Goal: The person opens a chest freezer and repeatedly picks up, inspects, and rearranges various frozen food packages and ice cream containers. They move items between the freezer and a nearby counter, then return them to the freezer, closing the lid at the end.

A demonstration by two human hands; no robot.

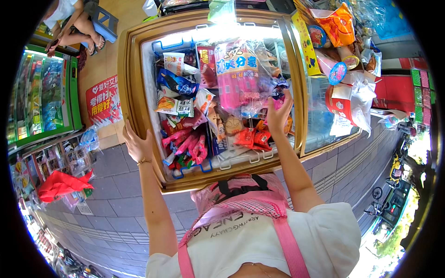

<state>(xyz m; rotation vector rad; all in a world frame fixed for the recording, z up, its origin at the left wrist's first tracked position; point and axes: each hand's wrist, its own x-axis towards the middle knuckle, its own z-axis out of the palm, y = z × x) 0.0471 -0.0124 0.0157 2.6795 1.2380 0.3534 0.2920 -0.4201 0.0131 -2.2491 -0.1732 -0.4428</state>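
My left hand (138,143) grips the brown left frame (134,80) of a chest freezer, its fingers at the outer edge and its thumb towards the inside. My right hand (279,113) reaches into the right side of the freezer, among a dark blue packet (279,87) and a pink one. Whether its fingers are closed on a packet is hard to tell. Beside it lies a large clear bag of pink ice pops (236,76). Around that are a blue ice-cream wrapper (178,82), a bundle of pink wrapped ices (189,144) and red packets (253,137).
Blue wire basket handles (193,169) rise near the front rim. Snack bags and cups, among them an orange bag (336,26), stand on the right part of the freezer. A green-framed drinks fridge (71,100) is at left. Behind it sits a person (74,21) near a blue stool (105,24).
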